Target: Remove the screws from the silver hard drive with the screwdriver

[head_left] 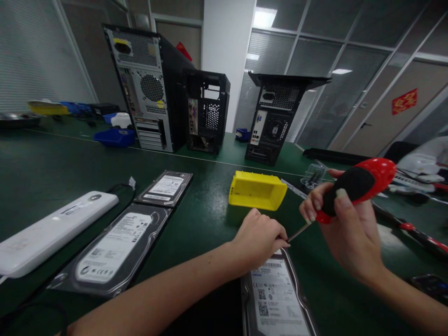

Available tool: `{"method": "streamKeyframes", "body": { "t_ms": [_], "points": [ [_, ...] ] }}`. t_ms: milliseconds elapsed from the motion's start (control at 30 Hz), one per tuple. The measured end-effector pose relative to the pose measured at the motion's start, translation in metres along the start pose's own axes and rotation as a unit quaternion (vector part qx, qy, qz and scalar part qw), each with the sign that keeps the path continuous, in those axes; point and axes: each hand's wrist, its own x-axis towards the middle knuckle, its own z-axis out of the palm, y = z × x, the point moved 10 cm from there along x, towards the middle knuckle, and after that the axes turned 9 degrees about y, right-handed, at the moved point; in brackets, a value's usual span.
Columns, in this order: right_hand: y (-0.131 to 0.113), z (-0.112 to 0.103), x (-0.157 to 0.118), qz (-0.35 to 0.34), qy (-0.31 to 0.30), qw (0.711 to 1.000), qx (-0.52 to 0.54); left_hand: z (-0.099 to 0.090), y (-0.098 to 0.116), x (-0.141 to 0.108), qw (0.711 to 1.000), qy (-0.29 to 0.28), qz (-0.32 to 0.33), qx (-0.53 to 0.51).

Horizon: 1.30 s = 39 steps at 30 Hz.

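Observation:
My right hand [350, 228] is wrapped round the red and black handle of a screwdriver [364, 182], tilted with its shaft pointing down and left. The shaft's tip reaches the fingers of my left hand [261, 238], which are closed in a pinch; whatever is between them is too small to make out. Below the left hand lies a hard drive [280, 298] with a white label, its far end partly hidden by that hand. Just beyond the hands a yellow plastic bin [257, 191] rests on its side, its opening facing me.
Two more hard drives [117, 247] [166, 186] and a white power strip [59, 233] lie at the left. Computer cases [150, 88] [208, 112] [273, 116] stand at the back. Blue bins [115, 137] are behind; tools and a phone [430, 284] lie right.

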Motion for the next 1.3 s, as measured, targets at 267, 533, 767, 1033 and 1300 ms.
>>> {"method": "streamKeyframes", "body": {
  "t_ms": [267,533,767,1033,1300],
  "points": [
    [-0.002,-0.008,0.002,-0.007,0.032,0.999,0.017,0.001,-0.003,0.0,1.0,-0.005,-0.016,-0.025],
    [-0.025,-0.031,0.023,-0.051,0.086,0.995,0.013,0.007,-0.017,0.001,0.994,-0.04,-0.053,-0.089],
    [-0.009,-0.025,0.021,-0.001,0.068,0.998,0.016,0.009,-0.024,0.002,0.987,-0.065,-0.078,-0.127],
    [0.003,-0.016,0.013,0.018,0.043,0.998,0.033,0.012,-0.028,0.002,0.983,-0.066,-0.093,-0.143],
    [0.004,-0.013,0.011,0.019,0.022,0.999,0.021,0.014,-0.031,0.002,0.982,-0.066,-0.1,-0.148]
  ]
}}
